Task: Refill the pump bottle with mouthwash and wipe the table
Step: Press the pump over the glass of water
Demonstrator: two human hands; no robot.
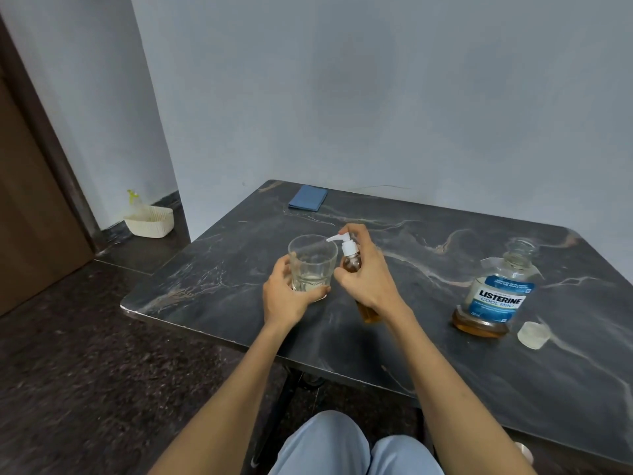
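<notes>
Room: pale grey-blue walls, dark speckled floor; I see a white basket [149, 221] in the corner.
Table: dark marble-patterned top [428, 303], veined in tan.
Mouthwash: clear uncapped Listerine bottle [493, 296] standing at right, amber liquid low inside.
Right hand [366, 272]: wrapped round the small amber pump bottle [352, 265], index finger atop its white pump, spout over the glass.
Left hand [286, 291]: fingers curled round the clear glass tumbler [312, 265], standing on the table.
Cloth: folded blue square [307, 198] at the far edge.
Cap: translucent [533, 334], just beside the Listerine.
</notes>
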